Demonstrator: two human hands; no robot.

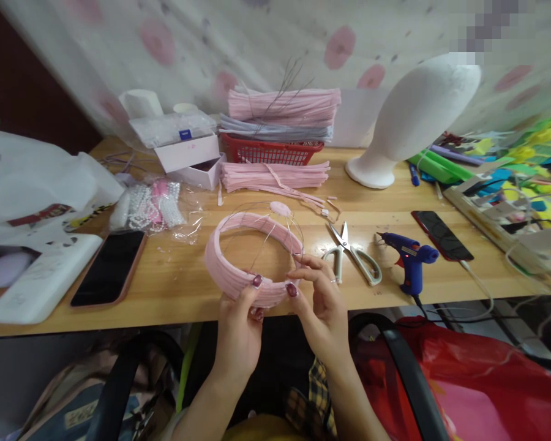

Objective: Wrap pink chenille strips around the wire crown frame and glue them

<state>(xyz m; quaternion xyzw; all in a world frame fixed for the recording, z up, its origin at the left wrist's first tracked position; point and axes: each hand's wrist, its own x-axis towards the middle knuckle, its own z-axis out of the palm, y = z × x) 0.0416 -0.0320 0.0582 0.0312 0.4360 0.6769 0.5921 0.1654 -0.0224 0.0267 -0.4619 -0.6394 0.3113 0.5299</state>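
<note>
A pink ring (224,266) of stacked pipe cleaners, like a hat brim band, is held at the table's front edge. Thin wires arch over its opening and meet at a small pink disc (280,209). My left hand (241,327) grips the ring's near side, its thumb on the top edge and its fingers beneath. My right hand (324,306) holds the near right edge between thumb and fingers. Scissors (345,245) with pale handles lie partly open just right of the ring. Beyond them a blue glue gun (411,257) rests on the table.
Behind lie bundles of pink pipe cleaners (275,176) and a red basket (275,151) bearing more. A white foam head (417,116) stands at the back right. Phones (110,268) lie on both sides. Bagged pearl beads (151,205) and a power strip (487,229) flank the work area.
</note>
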